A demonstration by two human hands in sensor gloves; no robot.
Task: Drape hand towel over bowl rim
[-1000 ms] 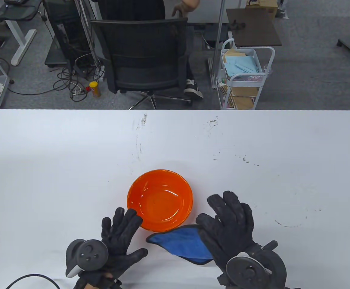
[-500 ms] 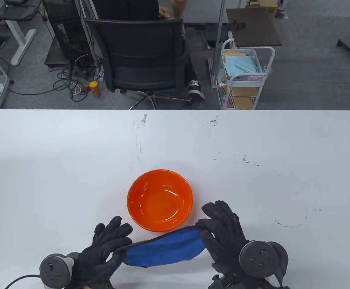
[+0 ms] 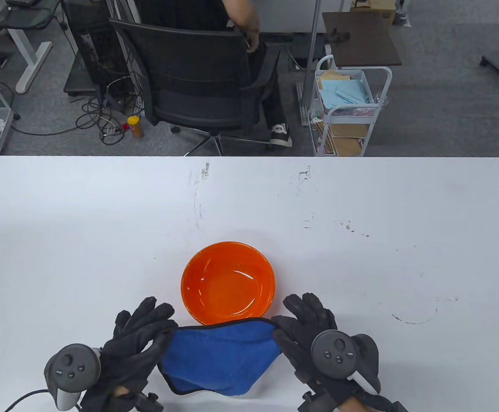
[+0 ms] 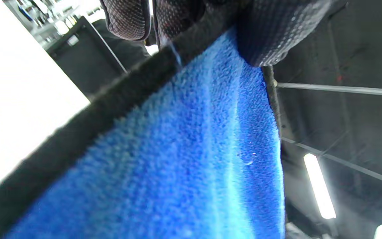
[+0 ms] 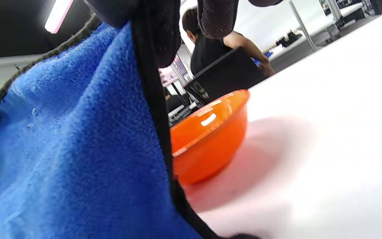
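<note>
An orange translucent bowl (image 3: 228, 283) stands on the white table (image 3: 361, 206), and shows in the right wrist view (image 5: 211, 132) too. A blue hand towel with a black hem (image 3: 219, 358) hangs spread between my two hands just in front of the bowl, its top edge over the bowl's near rim. My left hand (image 3: 146, 334) pinches its left corner. My right hand (image 3: 300, 326) pinches its right corner. The towel fills the left wrist view (image 4: 177, 159) and the left half of the right wrist view (image 5: 68, 142).
The table stretches wide to the far, left and right sides. Beyond its far edge stand a black office chair (image 3: 198, 77) with a person behind it, and a white cart (image 3: 348, 107).
The towel has been lifted and spread open between both hands. My left hand came from beside the bowl to grip the left corner. Both hands rose and drew apart.
</note>
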